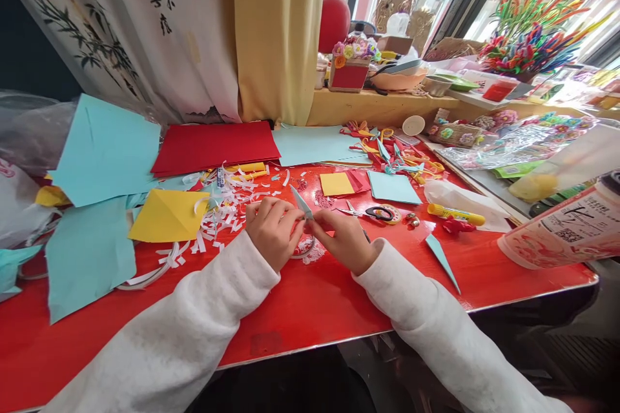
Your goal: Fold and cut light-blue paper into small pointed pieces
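Observation:
Between my hands, above the red table, is a small folded piece of light blue paper (301, 202) with its pointed tip facing away from me. My left hand (275, 229) pinches its lower left side. From the right, my right hand (343, 240) grips its lower end with thumb and finger. The fingers cover the lower part of the paper. Just beyond my right hand lie scissors (378, 213) with black handles. A similar folded blue paper cone (442, 261) rests on the table to the right.
Yellow paper squares (336, 184) and blue paper squares (394, 187) lie behind my hands. White paper shreds (232, 203) and a creased yellow sheet (167, 216) are at left. A glue stick (456, 214) and a large drink cup (564, 229) stand or lie at right.

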A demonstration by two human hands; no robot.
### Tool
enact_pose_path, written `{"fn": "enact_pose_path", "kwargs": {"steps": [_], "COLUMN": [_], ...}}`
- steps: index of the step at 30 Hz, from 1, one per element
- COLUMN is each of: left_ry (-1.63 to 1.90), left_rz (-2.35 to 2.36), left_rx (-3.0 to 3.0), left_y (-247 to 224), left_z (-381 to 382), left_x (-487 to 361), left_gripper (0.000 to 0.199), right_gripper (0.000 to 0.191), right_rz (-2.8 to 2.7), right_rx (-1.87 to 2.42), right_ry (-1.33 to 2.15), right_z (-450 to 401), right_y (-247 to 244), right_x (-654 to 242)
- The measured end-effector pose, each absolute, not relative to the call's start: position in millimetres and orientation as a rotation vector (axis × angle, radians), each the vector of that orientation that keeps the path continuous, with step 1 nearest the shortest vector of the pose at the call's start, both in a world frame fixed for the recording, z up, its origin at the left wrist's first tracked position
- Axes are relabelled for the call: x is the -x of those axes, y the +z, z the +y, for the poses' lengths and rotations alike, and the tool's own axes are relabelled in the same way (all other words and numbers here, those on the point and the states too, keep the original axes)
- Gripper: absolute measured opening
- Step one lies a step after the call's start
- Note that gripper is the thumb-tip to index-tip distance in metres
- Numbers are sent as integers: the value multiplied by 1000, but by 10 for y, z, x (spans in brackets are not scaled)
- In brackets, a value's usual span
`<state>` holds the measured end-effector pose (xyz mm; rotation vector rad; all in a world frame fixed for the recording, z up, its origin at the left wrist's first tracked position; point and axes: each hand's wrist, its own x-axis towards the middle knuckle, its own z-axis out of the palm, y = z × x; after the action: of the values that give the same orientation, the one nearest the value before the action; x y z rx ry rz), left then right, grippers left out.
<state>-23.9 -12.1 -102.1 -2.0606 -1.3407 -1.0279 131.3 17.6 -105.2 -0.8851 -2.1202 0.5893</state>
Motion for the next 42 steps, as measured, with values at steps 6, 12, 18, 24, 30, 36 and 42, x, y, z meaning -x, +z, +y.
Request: {"fn": "enact_pose_path", "kwargs": {"steps": [6,12,18,24,30,36,42], "left_ry": [-1037,-1038,-1010,-1013,-1050,-1039,-1037], "left_rz": [-1353,-1372,-1353,-1347,-1398,-1403,-1388], "left_rx": [2103,2128,2134,2142,2146,2165,2182], "left_y": [-1016,-1019,-1006,-1011,-1015,-1019,-1025], "left_z": [-135,-136,-140,-139,-128,-123,-120], "left_x": [226,228,229,233,233,236,227], "left_gripper": [8,10,9,9,11,12,12], "right_gripper": [7,9,9,10,10,7,8], "right_rz": [-2154,-2175,-2207,-2222,-2224,-2173,-2139], "right_rx": [920,915,891,879,890,863,898], "right_ry": [584,496,401,399,482,529,609], "right_z": [173,185,183,179,180,185,182], "right_y": [-1047,-1067,-1047,-1045,-1029,-1048,-1058], "right_x": [-1315,-1319,-1317,-1320,-1319,-1310,-1293]}}
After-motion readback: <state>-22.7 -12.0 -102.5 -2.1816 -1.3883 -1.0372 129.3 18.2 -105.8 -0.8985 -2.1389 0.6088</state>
